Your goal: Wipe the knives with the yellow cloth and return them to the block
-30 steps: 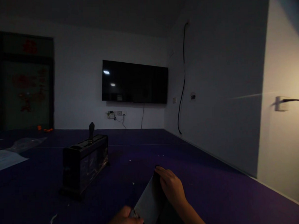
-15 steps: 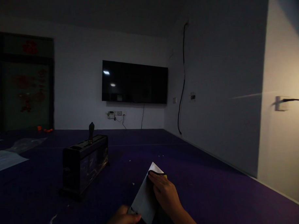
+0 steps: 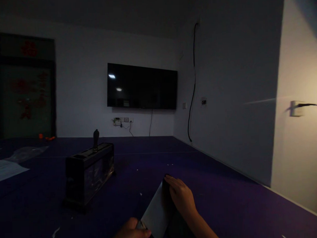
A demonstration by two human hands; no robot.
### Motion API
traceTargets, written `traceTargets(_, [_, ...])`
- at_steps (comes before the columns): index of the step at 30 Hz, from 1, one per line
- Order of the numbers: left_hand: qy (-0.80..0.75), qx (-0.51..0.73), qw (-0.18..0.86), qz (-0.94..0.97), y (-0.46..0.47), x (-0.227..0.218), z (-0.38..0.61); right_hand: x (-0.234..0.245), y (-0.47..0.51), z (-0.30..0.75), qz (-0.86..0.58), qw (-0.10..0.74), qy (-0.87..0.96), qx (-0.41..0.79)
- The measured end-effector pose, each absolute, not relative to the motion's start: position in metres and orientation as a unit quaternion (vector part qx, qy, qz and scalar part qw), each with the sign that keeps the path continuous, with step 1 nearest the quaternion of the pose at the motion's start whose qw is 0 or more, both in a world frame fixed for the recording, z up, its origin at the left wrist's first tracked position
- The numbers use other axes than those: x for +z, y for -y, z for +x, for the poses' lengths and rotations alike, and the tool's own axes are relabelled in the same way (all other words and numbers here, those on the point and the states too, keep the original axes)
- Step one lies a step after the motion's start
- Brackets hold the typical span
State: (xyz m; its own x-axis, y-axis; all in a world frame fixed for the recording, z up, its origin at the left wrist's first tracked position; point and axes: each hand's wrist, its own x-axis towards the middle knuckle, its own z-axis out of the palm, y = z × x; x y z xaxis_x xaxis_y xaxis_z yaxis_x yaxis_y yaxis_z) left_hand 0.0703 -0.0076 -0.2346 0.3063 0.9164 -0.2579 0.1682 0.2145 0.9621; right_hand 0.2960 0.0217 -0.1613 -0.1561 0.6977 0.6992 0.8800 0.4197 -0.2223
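Cam's dim, so I'm going by outlines. My L hand [image 3: 132, 232] is clenched round the near end of a flat pale piece [image 3: 156, 211], thumb on top; looks like a broad blade, can't confirm. It slants from there up to my R hand [image 3: 183, 196], whose fingers curl over a dark cloth-like wad [image 3: 166, 195] at the far end; R thumb's hidden, but I'd call it a grip. Main risk IMO: if the edge is sharp, R fingertips are v. close, & a slip of the wad would expose them. 2nd: L hand has only one end, so a hard push from R hand could twist the piece. Beyond & left of L hand, a dark block [image 3: 98, 173] w/ an upright handle [image 3: 96, 138] stands on the purple worktop [image 3: 215, 186]; well apart, so a knock's unlikely unless L hand swings wide.
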Motion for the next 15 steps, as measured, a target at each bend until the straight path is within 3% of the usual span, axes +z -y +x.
traceTargets(7, [-0.528, 0.255, 0.588, 0.558, -0.001, -0.230, 0.069, -0.163, -0.020, 0.293, -0.520, 0.386, 0.752, -0.120])
traceTargets(15, [-0.491, 0.338, 0.583, 0.551, 0.010, -0.228, 0.071, -0.165, -0.008, 0.271, -0.463, 0.355, 0.806, -0.101])
